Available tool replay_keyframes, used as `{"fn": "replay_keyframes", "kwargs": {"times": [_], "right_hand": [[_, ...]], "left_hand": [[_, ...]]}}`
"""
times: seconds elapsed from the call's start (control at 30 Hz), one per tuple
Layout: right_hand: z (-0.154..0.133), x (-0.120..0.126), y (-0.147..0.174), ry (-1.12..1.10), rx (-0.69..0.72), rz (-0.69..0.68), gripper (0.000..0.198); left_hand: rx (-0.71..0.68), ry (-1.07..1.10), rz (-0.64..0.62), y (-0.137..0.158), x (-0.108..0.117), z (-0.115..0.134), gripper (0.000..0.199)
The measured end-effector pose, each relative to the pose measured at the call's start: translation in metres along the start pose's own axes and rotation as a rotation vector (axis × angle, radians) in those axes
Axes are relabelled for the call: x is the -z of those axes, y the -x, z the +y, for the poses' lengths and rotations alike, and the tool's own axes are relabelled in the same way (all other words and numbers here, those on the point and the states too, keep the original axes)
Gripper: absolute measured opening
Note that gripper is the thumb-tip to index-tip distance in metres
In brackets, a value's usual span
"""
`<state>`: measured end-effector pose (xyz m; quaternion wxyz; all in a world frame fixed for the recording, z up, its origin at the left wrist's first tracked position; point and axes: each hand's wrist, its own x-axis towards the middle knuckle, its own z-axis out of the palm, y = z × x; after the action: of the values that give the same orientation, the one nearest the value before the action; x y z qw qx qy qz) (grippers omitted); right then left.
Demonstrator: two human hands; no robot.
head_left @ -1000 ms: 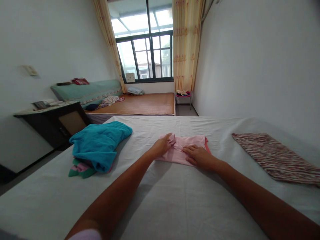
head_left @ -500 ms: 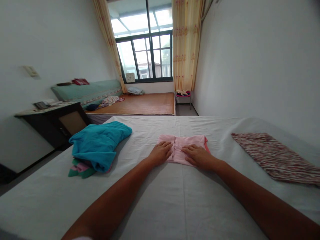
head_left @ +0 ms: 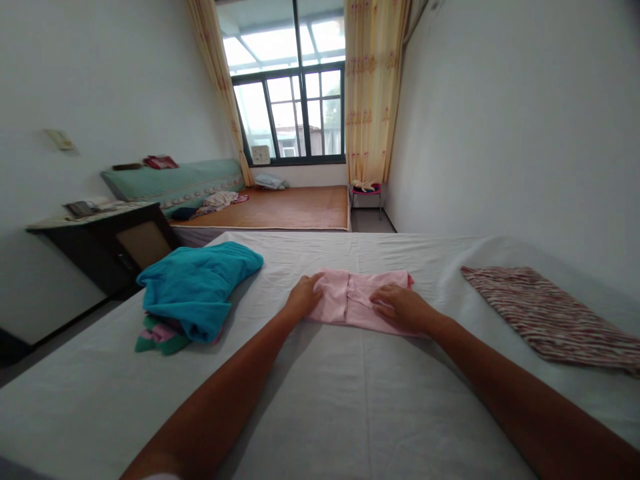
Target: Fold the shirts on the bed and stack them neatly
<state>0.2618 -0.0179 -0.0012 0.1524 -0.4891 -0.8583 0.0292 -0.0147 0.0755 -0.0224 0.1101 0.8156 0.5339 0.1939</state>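
Observation:
A folded pink garment point(head_left: 357, 287) lies on the white sheet in front of me, with a lengthwise crease near its middle and a bit of coral-red at its right end. At its left edge is my left hand point(head_left: 302, 297), its fingers closed over the border of the cloth. My right hand point(head_left: 403, 308) rests on top of the right half, fingers apart and slightly bent. Part of the garment's right end is hidden under that hand.
To the left lies a heap of turquoise clothing point(head_left: 193, 283) over a green-and-pink piece point(head_left: 163, 337). A striped red-and-white cloth point(head_left: 550, 313) is on the right. Beyond the white sheet point(head_left: 320, 400) stand a bed with a brown mat point(head_left: 300, 207) and a dark cabinet point(head_left: 107, 247).
My left hand has slid left from the top of the pink garment to its left edge. My right hand has shifted slightly right, its fingers more bent.

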Motion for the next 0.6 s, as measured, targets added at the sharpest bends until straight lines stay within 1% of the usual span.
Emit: {"fn": "replay_keyframes", "kwargs": {"times": [0.1, 0.2, 0.27, 0.33, 0.4, 0.43, 0.5, 0.53, 0.6], "right_hand": [[0.012, -0.002, 0.000, -0.018, -0.081, 0.064, 0.026], [0.021, -0.001, -0.001, -0.035, -0.135, 0.103, 0.027], [0.025, 0.001, -0.001, -0.048, -0.159, 0.124, 0.028], [0.029, 0.004, 0.000, -0.054, -0.174, 0.146, 0.027], [0.032, 0.006, 0.002, -0.059, -0.181, 0.168, 0.027], [0.035, 0.007, 0.002, -0.061, -0.183, 0.177, 0.027], [0.039, 0.007, 0.003, -0.068, -0.186, 0.185, 0.027], [0.041, 0.006, 0.004, -0.073, -0.190, 0.180, 0.027], [0.043, 0.002, 0.003, -0.080, -0.203, 0.152, 0.028]], "left_hand": [[0.031, 0.221, -0.032, -0.004, -0.002, 0.003, 0.053], [0.093, 0.527, -0.137, -0.004, -0.003, 0.007, 0.058], [0.166, 0.699, -0.189, -0.005, 0.002, 0.009, 0.062], [0.220, 0.793, -0.172, -0.005, 0.016, 0.005, 0.064], [0.223, 0.793, -0.104, -0.005, 0.037, -0.006, 0.064], [0.208, 0.756, -0.061, -0.004, 0.049, -0.015, 0.062], [0.220, 0.617, -0.019, -0.001, 0.070, -0.034, 0.061], [0.228, 0.540, -0.005, 0.001, 0.078, -0.043, 0.060], [0.233, 0.413, -0.028, 0.002, 0.088, -0.054, 0.060]]}}
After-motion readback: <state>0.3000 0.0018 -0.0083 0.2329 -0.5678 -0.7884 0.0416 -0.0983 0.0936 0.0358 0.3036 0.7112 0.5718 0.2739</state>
